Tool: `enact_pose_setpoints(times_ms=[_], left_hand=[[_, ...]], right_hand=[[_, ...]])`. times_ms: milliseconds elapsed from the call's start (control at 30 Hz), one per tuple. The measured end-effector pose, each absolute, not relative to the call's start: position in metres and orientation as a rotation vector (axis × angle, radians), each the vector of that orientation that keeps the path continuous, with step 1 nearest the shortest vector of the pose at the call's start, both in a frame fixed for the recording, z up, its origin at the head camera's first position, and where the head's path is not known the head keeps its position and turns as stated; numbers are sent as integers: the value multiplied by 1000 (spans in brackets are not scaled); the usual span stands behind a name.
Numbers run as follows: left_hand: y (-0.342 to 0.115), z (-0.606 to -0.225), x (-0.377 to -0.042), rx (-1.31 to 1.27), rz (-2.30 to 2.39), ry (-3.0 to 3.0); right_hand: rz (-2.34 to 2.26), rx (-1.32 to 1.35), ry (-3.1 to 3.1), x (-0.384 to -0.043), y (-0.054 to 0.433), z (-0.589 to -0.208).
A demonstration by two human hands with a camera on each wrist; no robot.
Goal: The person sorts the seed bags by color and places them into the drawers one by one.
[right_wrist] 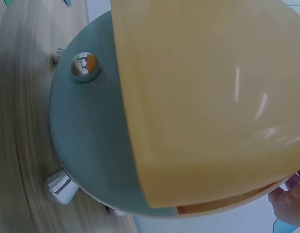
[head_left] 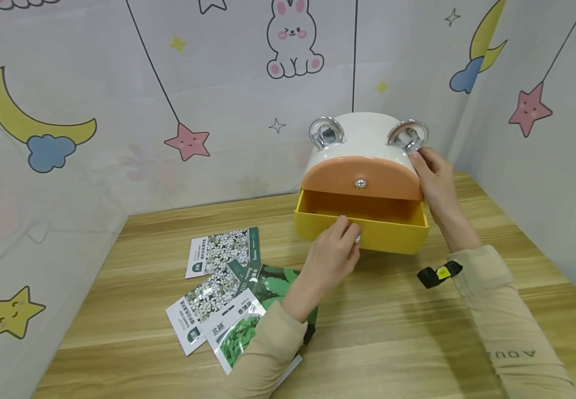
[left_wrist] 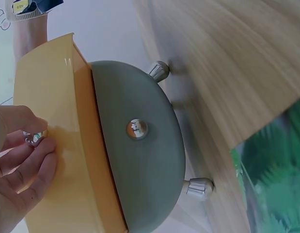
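Note:
A rounded drawer cabinet [head_left: 370, 130] with a white shell and two chrome rings [head_left: 407, 136] on top stands on the table. Its orange upper drawer [head_left: 335, 176] is closed. Below it, the yellow drawer [head_left: 392, 235] is pulled out, showing its inner walls. My left hand [head_left: 332, 252] pinches that drawer's silver knob [left_wrist: 33, 139] between thumb and fingers. The grey-green bottom drawer [left_wrist: 140, 170], with its own knob [left_wrist: 137, 129], sits closed above short metal feet [right_wrist: 61, 187]. At the upper right side, my right hand [head_left: 436, 180] holds the shell beside the right ring.
Several seed packets lie left of the cabinet: white-flower packets [head_left: 225, 246], a green-leaf packet [head_left: 275, 282] and another packet [head_left: 238, 332] partly beneath my left forearm. Behind the wooden table [head_left: 133, 288] hangs a printed cloth [head_left: 238, 138], close to the cabinet's back.

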State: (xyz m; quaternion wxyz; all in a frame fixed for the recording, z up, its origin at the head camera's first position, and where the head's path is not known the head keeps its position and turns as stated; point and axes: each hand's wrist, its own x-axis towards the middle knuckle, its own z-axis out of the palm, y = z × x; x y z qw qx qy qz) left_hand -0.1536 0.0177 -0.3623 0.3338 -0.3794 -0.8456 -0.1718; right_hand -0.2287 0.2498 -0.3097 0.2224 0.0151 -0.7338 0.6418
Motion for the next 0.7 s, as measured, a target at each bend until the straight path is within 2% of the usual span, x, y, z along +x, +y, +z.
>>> enact_pose_setpoints(times_ms=[700], left_hand=[[14, -356, -139, -1009, -427, -2249]], right_hand=[[1713, 93, -2042, -229, 252, -310]])
